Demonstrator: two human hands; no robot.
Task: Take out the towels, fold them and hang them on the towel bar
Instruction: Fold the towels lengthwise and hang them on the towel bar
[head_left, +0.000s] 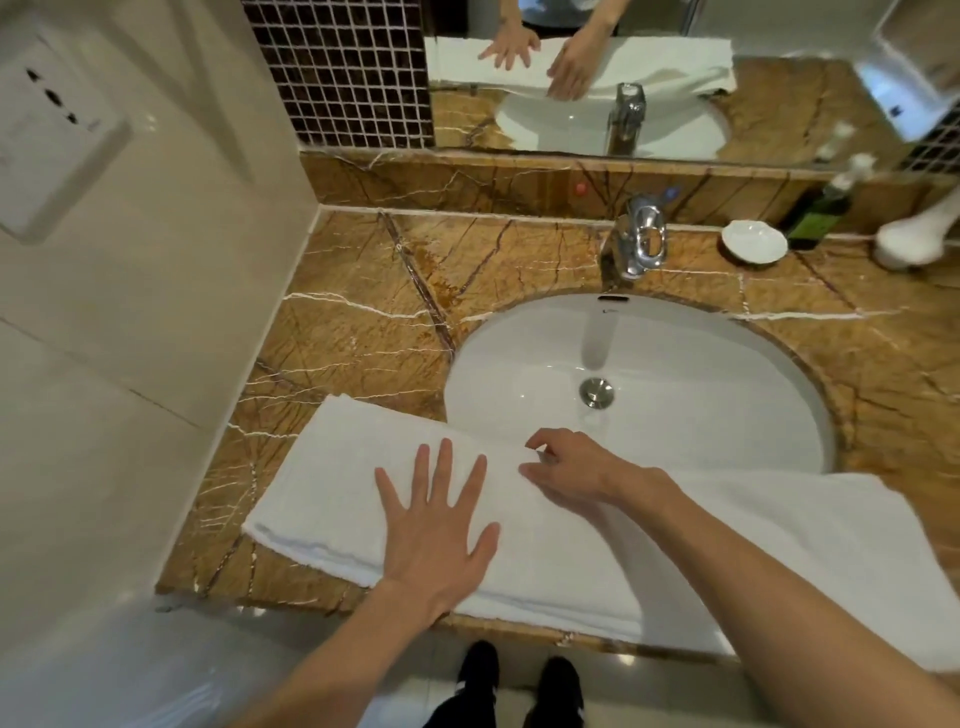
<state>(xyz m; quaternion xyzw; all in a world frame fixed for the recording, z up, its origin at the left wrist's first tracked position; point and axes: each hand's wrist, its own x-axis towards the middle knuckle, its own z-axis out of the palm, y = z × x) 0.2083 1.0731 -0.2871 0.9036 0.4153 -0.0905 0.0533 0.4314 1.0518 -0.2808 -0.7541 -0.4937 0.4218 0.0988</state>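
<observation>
A long white towel (332, 483) lies folded lengthwise along the front of the brown marble counter (363, 322), covering the near rim of the sink. My left hand (439, 525) presses flat on it with fingers spread. To its right, my right hand (566, 470) pinches the towel's far edge near the basin, fingers curled. No towel bar shows in this view.
The white oval sink (675, 374) and chrome faucet (641, 239) sit behind the towel. A white soap dish (753, 241), a dark green bottle (821, 213) and a white hair dryer (919, 234) stand at the back right. A mirror (571, 78) spans the back wall; a tiled wall closes the left.
</observation>
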